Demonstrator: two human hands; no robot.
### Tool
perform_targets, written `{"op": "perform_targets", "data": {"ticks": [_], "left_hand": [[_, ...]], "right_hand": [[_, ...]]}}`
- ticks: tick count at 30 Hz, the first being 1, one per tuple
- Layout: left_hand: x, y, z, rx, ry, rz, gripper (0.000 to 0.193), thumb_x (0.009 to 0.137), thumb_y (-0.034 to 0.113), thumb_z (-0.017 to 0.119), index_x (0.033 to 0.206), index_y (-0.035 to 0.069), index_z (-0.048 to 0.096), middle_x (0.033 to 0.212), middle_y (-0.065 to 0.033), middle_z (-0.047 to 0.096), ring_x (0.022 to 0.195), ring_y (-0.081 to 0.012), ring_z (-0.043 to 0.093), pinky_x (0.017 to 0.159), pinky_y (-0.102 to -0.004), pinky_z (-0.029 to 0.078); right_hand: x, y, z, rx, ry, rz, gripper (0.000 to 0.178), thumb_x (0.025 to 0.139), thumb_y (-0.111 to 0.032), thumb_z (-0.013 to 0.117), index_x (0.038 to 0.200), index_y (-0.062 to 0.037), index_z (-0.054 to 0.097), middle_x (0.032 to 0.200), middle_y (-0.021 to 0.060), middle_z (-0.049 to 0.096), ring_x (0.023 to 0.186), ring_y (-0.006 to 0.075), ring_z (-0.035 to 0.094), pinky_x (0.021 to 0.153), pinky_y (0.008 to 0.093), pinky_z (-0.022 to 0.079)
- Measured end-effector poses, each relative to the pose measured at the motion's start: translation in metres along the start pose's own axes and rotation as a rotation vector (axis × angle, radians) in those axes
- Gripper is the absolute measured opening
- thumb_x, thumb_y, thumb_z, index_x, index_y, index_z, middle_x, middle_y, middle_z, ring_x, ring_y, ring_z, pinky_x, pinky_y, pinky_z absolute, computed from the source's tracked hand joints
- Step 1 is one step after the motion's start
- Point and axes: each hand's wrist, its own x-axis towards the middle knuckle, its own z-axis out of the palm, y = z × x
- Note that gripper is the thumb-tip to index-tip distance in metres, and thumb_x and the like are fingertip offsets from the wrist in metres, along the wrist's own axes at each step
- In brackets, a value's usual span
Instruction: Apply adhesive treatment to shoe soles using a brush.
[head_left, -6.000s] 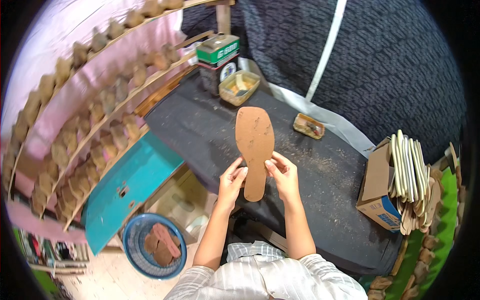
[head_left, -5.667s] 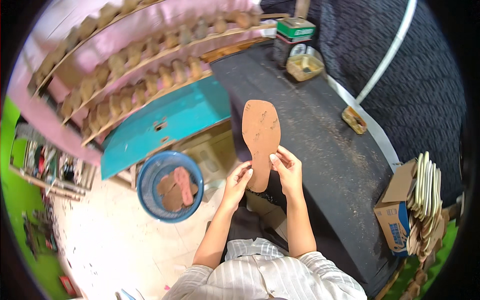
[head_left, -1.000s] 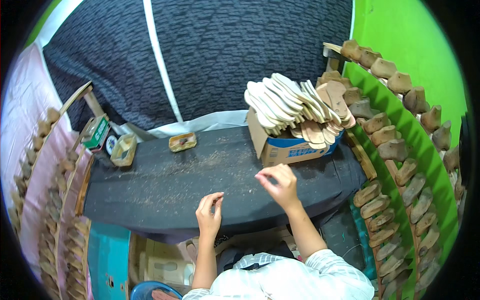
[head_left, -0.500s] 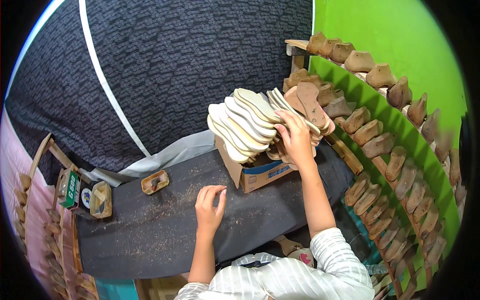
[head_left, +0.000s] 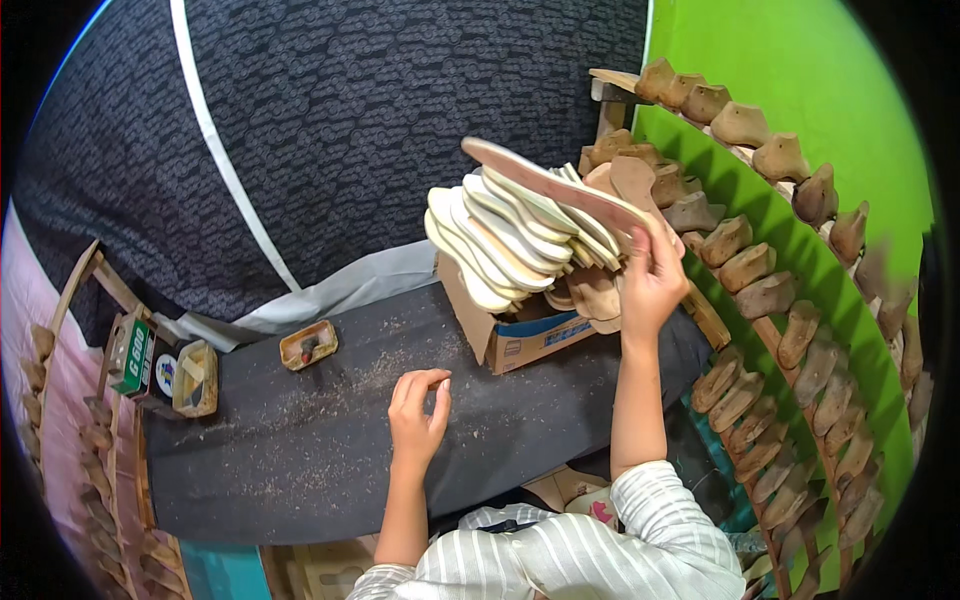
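Note:
My right hand (head_left: 655,285) is closed on one end of a shoe sole (head_left: 555,182), pinkish-brown on the face I see. The sole slants up to the left above a cardboard box (head_left: 540,345). Many pale, cream-edged soles (head_left: 490,245) are stacked in that box and stick out over its top. Brown soles (head_left: 632,183) stand at the stack's right side. Over the dark tabletop, left of the box, hovers my left hand (head_left: 418,412), its fingers loosely curved with the thumb apart and nothing in them.
The dark table (head_left: 300,470) is strewn with small scraps. A small tray (head_left: 309,346) lies on it, with a container (head_left: 196,380) and a green-and-white box (head_left: 133,357) at its left end. Racks of wooden shoe lasts (head_left: 750,268) line the right wall; more lasts (head_left: 97,465) hang at left.
My right hand has lifted a sole off the stack and drawn back to the right with it. My left hand has stayed nearly in place.

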Motion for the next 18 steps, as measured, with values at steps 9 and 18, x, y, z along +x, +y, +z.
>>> {"op": "perform_targets", "data": {"ticks": [9, 18], "left_hand": [[-0.064, -0.01, -0.032, -0.161, 0.043, -0.241, 0.024, 0.084, 0.012, 0.06, 0.106, 0.003, 0.056, 0.091, -0.0092, 0.06, 0.08, -0.0169, 0.059, 0.072, -0.0293, 0.047], [-0.077, -0.046, -0.093, -1.059, 0.587, -0.517, 0.054, 0.097, 0.027, 0.038, 0.143, 0.017, 0.014, 0.133, -0.0163, 0.041, 0.119, -0.0287, 0.045, 0.095, -0.0435, 0.042]], "right_hand": [[-0.094, -0.067, -0.004, 0.959, -0.458, 0.916, 0.026, 0.093, -0.021, 0.056, 0.104, 0.0022, 0.061, 0.078, -0.0006, 0.059, 0.063, 0.0052, 0.053, 0.058, 0.0186, 0.044], [-0.226, -0.136, 0.023, 1.201, -1.087, 1.365, 0.025, 0.094, -0.019, 0.053, 0.106, 0.0014, 0.059, 0.089, 0.0013, 0.06, 0.078, 0.0082, 0.059, 0.069, 0.0234, 0.053]]}}
